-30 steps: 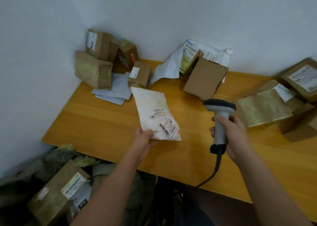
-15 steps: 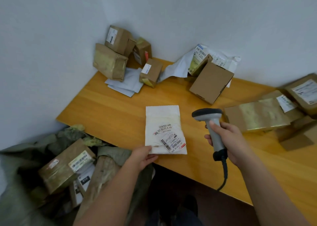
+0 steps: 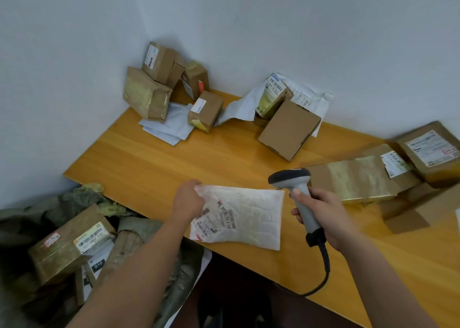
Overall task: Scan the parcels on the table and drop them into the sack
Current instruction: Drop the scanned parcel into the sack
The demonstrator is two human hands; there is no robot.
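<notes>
My left hand grips the top left corner of a white padded envelope with a printed label, held at the near edge of the wooden table. My right hand is wrapped round the handle of a grey barcode scanner, whose dark head sits just right of the envelope. A green sack lies open at the lower left, below the table edge, with several taped cardboard parcels inside.
Brown boxes and white mailers pile in the far left corner. A flat cardboard box leans at the back middle. More taped parcels crowd the right side. The scanner cable hangs over the table's near edge.
The envelope has turned from upright to lying sideways and moved toward the table's near left edge, with my left hand shifting to its corner. The scanner hand stays at its right.
</notes>
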